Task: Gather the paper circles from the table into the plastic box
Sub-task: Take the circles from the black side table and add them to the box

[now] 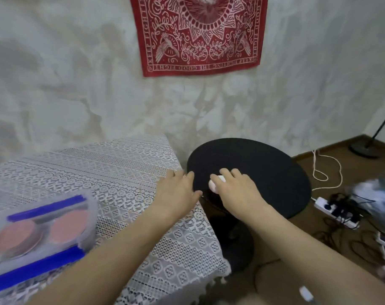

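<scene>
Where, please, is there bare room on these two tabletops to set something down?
The lace tablecloth is bare from the plastic box back to the wall and across to the left hand. The black round table is bare beyond the right hand. The floor around the power strip is crowded with cables.

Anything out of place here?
Nothing spilled or damaged. The paper circles sit inside the plastic box. The right hand cups a small pale thing on the black round table, too hidden to identify. Only mess: tangled cables around the floor power strip.
</scene>
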